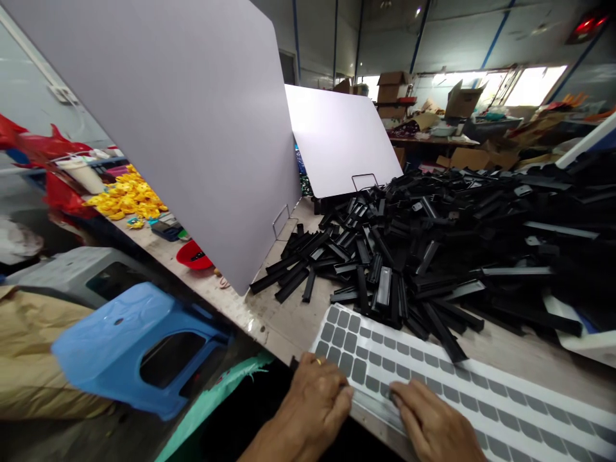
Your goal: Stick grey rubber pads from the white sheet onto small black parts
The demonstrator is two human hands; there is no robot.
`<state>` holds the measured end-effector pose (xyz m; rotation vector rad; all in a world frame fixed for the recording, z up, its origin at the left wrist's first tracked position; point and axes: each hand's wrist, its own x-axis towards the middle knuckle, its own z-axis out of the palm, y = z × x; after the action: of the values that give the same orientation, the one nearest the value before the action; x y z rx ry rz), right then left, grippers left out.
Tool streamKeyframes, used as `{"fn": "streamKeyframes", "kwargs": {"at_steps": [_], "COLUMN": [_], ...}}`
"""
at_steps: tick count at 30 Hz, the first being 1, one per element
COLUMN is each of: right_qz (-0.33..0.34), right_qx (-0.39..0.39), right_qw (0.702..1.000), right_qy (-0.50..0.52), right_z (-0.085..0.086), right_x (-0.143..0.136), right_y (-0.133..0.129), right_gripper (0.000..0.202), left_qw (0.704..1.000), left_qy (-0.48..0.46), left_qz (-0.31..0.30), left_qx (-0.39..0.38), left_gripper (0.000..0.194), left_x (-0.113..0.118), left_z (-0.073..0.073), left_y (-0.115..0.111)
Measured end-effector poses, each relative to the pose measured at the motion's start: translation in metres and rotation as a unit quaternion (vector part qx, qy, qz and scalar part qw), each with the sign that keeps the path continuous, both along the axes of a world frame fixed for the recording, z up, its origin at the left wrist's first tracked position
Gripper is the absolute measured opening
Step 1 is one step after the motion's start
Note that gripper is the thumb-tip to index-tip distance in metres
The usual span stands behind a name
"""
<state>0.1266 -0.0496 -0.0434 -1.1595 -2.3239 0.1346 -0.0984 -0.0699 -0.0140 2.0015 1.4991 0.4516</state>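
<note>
A white sheet of grey stickers (359,370) lies along the front of the table, its rows holding rounded grey pads. My left hand (317,401) is closed at the sheet's left corner, with a ring on one finger. The dark end of a black plastic strip (293,363) shows beyond its knuckles; the rest is hidden by the hand. My right hand (433,420) rests over the sheet's front edge, fingertips pinched at a grey sticker. A large pile of black plastic strips (385,285) lies loose just behind the sheet.
Two large white boards (192,115) with wire stands rise behind the strips. Yellow pieces (129,196) and a red bowl (193,255) sit left of the boards. A blue stool (120,340) and a green sack (212,398) are at the lower left. Cardboard boxes fill the back.
</note>
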Motion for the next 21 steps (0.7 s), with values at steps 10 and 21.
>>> {"fn": "streamKeyframes", "kwargs": {"at_steps": [10, 21], "right_qz": [-0.104, -0.111], "right_qx": [-0.092, -0.141], "right_qw": [0.986, 0.982], "right_qy": [-0.087, -0.063], "right_z": [-0.031, -0.037], "right_x": [-0.037, -0.05], "right_y": [0.011, 0.01], "right_gripper": [0.027, 0.02], "left_qw": [0.988, 0.994], "left_qy": [0.141, 0.076], "left_qz": [-0.06, -0.072], "left_qx": [0.014, 0.014], "left_gripper": [0.023, 0.018], "left_x": [0.01, 0.002], "left_z": [-0.026, -0.03], "left_y": [0.0, -0.003]}}
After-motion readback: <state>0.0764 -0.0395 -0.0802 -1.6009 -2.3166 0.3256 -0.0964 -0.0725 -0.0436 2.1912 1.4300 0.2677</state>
